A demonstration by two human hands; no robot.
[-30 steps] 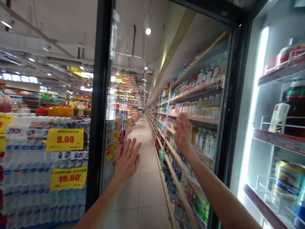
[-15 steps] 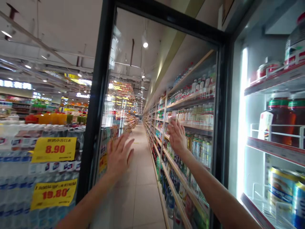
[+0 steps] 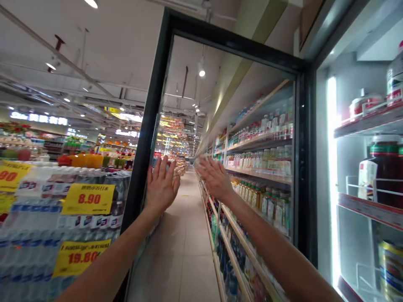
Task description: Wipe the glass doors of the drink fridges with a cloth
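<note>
Both my palms press flat against the glass of an open cooler door (image 3: pixel 147 138) with a black frame. My left hand (image 3: pixel 161 186) has its fingers spread and pointing up, near the door's left edge. Beside it, my right hand (image 3: pixel 214 178) is also open, fingers stretched and slightly blurred. Neither hand holds anything. Through the glass I see a long shop aisle.
The lit cooler interior (image 3: pixel 371 180) at right holds dark bottles, jars and cans on wire shelves. Stacked water bottles with yellow price tags (image 3: pixel 87 199) stand at left. Shelves of drinks (image 3: pixel 261 167) line the aisle's right side, beyond the tiled floor (image 3: pixel 185 251).
My hands have moved up and closer together on the glass, the right one shifting left. The door's frame now sits further right in view, and the view has tilted upward.
</note>
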